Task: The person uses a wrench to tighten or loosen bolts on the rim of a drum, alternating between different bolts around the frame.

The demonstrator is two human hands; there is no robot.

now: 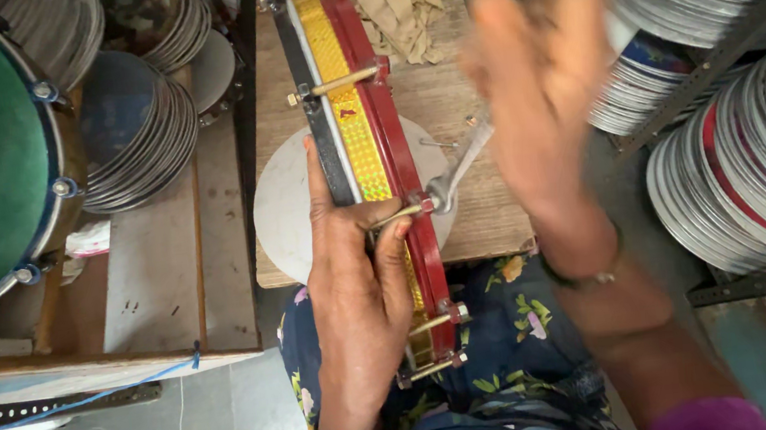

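Here the left hand [357,285] gripped the drum frame [366,150] on edge at centre frame, apparently steadying it. The right hand [536,82], blurred at upper right, held the key [460,173] on a tension rod [397,213].

drum frame [365,140] on wooden board [446,92] | cloth [397,2] behind | disc stacks [736,107] right

drum workshop: stacked drumheads [138,128], a worn workbench [447,102].

The light is soft and even, like daylight, with only faint shadows on the wooden tabletop [447,102]. The right hand [536,82] above the tabletop is blurry. The left hand [358,295] looks sharp. Stacked metal discs [753,173] right of the tabletop shine with glare and bend near the edge.
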